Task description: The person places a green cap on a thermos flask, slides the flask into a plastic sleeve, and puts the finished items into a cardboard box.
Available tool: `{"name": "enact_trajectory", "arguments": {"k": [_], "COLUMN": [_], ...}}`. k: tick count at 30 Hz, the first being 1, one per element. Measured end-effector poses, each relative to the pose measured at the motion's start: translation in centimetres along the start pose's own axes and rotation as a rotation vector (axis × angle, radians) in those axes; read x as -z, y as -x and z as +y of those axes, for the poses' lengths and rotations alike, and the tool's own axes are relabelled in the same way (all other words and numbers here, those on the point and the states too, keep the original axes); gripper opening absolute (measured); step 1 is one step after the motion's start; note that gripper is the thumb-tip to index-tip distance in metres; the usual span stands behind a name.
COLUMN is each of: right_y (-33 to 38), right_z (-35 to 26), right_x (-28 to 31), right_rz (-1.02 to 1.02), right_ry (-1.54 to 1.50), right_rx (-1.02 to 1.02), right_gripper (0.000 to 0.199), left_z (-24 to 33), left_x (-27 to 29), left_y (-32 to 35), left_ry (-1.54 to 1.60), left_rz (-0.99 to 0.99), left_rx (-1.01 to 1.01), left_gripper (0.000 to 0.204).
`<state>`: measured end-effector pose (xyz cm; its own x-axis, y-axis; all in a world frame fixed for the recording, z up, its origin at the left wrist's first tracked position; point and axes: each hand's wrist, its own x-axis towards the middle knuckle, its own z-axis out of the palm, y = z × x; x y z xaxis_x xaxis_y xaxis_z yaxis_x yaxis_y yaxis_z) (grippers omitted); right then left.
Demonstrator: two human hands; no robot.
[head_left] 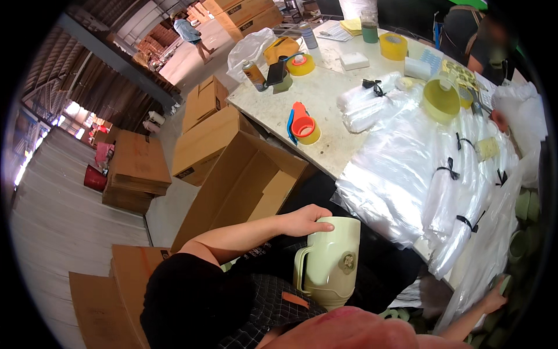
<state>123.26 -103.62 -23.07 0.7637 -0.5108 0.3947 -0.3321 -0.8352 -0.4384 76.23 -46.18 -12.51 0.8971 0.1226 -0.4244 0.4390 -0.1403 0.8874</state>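
A pale green plastic jug point(336, 264) with a side handle and a small dark emblem is held upright in front of my body. My left hand point(308, 220) grips it by the rim, thumb lying over the top edge. Out to the far right, my right hand point(494, 299) reaches into a shadowed heap of similar pale green parts point(528, 205). Its fingers are closed around a small pale green piece point(506, 284), whose exact kind I cannot make out.
An open cardboard box point(218, 192) stands left of the jug. The table point(328, 152) carries clear plastic bags point(386, 192), a tape dispenser point(303, 128), tape rolls point(393, 46), a spray can point(254, 76) and a yellow-green jug point(442, 99). A co-worker point(474, 38) is at the far right.
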Motion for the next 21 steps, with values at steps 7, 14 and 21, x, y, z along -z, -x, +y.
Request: {"name": "enact_trajectory", "arguments": {"k": [7, 14, 21], "right_y": [7.3, 32.7, 38.2], "right_z": [-4.4, -15.2, -19.1], "right_x": [8.4, 24.3, 25.2], "right_rz": [-0.012, -0.511, -0.862], "right_ry": [-0.707, -1.130, -1.294], "right_rx": [0.170, 0.815, 0.222], "right_gripper": [0.062, 0.087, 0.068], "left_z": [-1.5, 0.5, 3.7], "left_x": [-0.2, -1.1, -3.8], "left_y": [-0.3, 1.8, 6.4], "left_ry": [0.290, 0.864, 0.537], "left_rz": [0.205, 0.387, 0.762], "left_rx": [-0.023, -0.019, -0.425], "left_gripper": [0.024, 0.028, 0.016]}}
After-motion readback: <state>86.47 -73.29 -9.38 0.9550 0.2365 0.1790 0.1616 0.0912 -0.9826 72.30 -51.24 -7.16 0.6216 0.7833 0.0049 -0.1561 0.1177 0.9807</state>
